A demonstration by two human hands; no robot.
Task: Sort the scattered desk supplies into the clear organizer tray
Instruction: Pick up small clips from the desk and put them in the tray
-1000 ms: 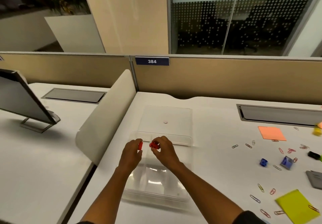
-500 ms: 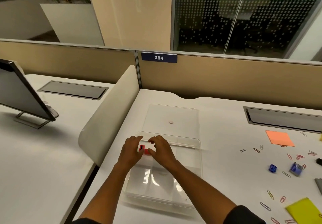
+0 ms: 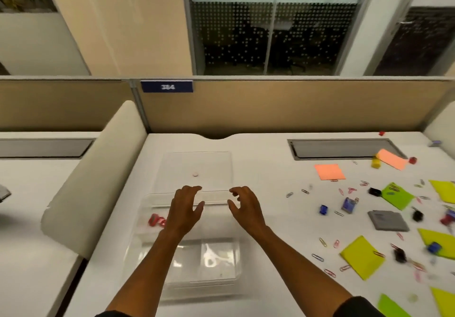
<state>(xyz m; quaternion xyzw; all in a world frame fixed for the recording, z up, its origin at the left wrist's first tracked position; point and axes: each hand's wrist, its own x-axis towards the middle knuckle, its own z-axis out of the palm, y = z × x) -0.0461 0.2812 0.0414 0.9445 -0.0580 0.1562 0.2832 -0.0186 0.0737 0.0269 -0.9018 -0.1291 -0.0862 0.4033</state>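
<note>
The clear organizer tray (image 3: 138, 250) lies on the white desk in front of me, with its clear lid (image 3: 197, 161) flat behind it. Two red binder clips (image 3: 156, 220) rest in the tray's far left compartment. My left hand (image 3: 186, 208) hovers over the tray's far edge, fingers spread and holding nothing. My right hand (image 3: 245, 205) is beside it, also open and empty. Scattered to the right are coloured paper clips (image 3: 317, 257), blue binder clips (image 3: 323, 209), black binder clips (image 3: 398, 255), and yellow-green sticky notes (image 3: 362, 257).
An orange sticky note (image 3: 330, 171) and a grey pad (image 3: 387, 220) lie at the right. A white curved divider (image 3: 96, 171) borders the desk's left side. A tan partition (image 3: 295, 104) and a grey cable hatch (image 3: 339, 148) run along the back.
Both hands let go of the red clips, which now lie in the tray's far left compartment. The hands have spread apart and opened. My view swung right, showing more scattered supplies.
</note>
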